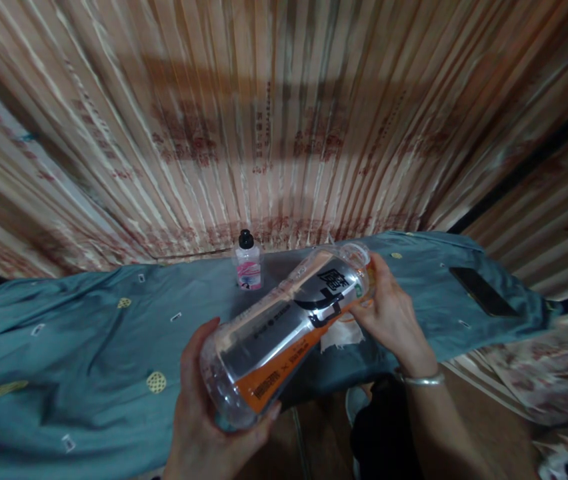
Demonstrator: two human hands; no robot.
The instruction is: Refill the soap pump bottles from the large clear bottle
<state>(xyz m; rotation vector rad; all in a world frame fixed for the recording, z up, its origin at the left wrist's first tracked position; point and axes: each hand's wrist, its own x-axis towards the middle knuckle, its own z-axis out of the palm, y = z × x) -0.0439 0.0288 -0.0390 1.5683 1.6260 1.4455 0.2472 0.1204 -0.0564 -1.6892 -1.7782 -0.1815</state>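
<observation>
I hold a large clear plastic bottle (284, 327) with a black, silver and orange label, tilted on its side above the front edge of a table. My left hand (204, 420) cups its base, fingers wrapped round it. My right hand (394, 313) grips the neck end at the upper right; the cap is hidden by my fingers. A silver bangle (421, 380) sits on my right wrist. A small clear bottle (248, 267) with a black cap and pink label stands upright at the back of the table, beyond the big bottle.
A teal cloth (74, 340) with small yellow and white patterns covers the table. A dark phone (481, 291) lies on it at the right. Striped pinkish curtains (284, 120) hang close behind. Brown floor (494, 427) shows below right.
</observation>
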